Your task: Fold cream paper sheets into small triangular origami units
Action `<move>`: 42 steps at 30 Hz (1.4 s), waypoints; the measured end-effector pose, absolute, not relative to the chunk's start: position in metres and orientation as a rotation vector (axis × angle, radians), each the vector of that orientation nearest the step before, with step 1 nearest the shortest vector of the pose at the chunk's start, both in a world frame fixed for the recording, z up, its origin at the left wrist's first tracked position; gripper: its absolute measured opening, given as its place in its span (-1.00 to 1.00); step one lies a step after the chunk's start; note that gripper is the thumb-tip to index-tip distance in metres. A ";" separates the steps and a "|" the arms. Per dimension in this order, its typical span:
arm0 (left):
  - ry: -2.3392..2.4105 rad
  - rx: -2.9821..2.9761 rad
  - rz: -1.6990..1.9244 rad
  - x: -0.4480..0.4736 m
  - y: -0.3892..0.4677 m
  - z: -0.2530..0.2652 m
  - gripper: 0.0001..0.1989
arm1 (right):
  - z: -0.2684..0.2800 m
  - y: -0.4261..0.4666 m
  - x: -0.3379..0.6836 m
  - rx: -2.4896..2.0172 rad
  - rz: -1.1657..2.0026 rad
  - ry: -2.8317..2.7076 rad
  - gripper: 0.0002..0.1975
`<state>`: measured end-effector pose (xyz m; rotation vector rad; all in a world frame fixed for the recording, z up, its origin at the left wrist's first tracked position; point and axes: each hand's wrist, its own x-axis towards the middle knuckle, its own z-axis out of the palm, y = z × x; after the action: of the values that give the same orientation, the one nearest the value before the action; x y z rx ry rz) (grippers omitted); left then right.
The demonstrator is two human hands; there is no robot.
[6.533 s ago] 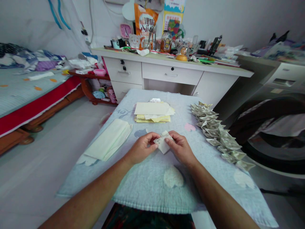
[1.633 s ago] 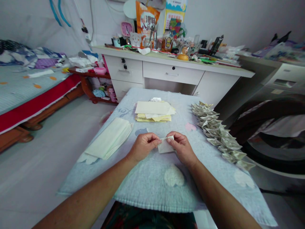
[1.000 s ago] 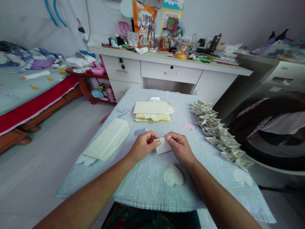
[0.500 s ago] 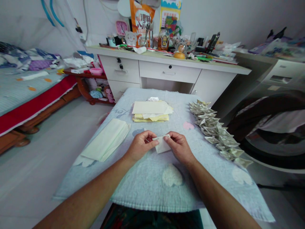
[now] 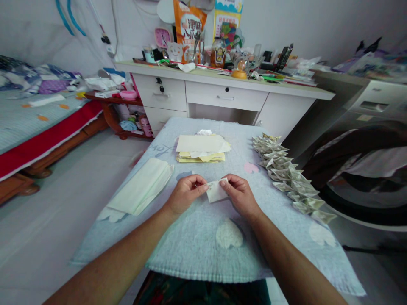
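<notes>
A small folded piece of white paper [image 5: 217, 192] is held between both hands above the cloth-covered table [image 5: 193, 250]. My left hand [image 5: 186, 192] pinches its upper left corner between thumb and fingers. At its right edge, my right hand [image 5: 240, 192] grips it with the thumb on top. Faint printed marks show near the paper's upper left. Beyond the hands lies a stack of white and yellow paper sheets [image 5: 200, 145]. Left of my left hand is a pile of pale folded sheets [image 5: 140, 186]. Rows of folded paper pieces with pointed tips [image 5: 286, 171] stand along the right side.
A white desk [image 5: 222, 87] crowded with jars, a pink clock [image 5: 162, 37] and an orange bag [image 5: 189, 25] stands behind the table. To the right is a front-loading washing machine [image 5: 375, 101]. A bed [image 5: 47, 123] is at the left.
My left fingers have shifted slightly toward the paper's corner, so more of its surface shows. The paper has tilted a little; the right hand is nearly still.
</notes>
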<state>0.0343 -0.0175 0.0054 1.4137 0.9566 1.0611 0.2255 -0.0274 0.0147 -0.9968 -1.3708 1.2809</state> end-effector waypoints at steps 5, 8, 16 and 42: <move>0.985 1.433 1.087 0.033 -0.018 0.005 -0.80 | 0.015 -0.027 0.226 -1.015 1.276 -1.381 -0.70; 0.998 1.446 1.104 0.033 -0.017 0.005 -0.80 | 0.013 -0.027 0.225 -1.023 1.285 -1.382 -0.70; 1.031 1.471 1.084 0.033 -0.017 0.005 -0.78 | 0.010 -0.025 0.226 -1.049 1.301 -1.410 -0.68; 0.829 1.345 1.014 0.036 -0.016 0.005 -0.72 | 0.003 -0.025 0.221 -0.996 1.308 -1.565 -0.69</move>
<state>0.0362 -0.0161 0.0046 1.3446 0.8289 1.0141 0.2213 -0.0248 0.0028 -0.9965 -1.5645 1.3078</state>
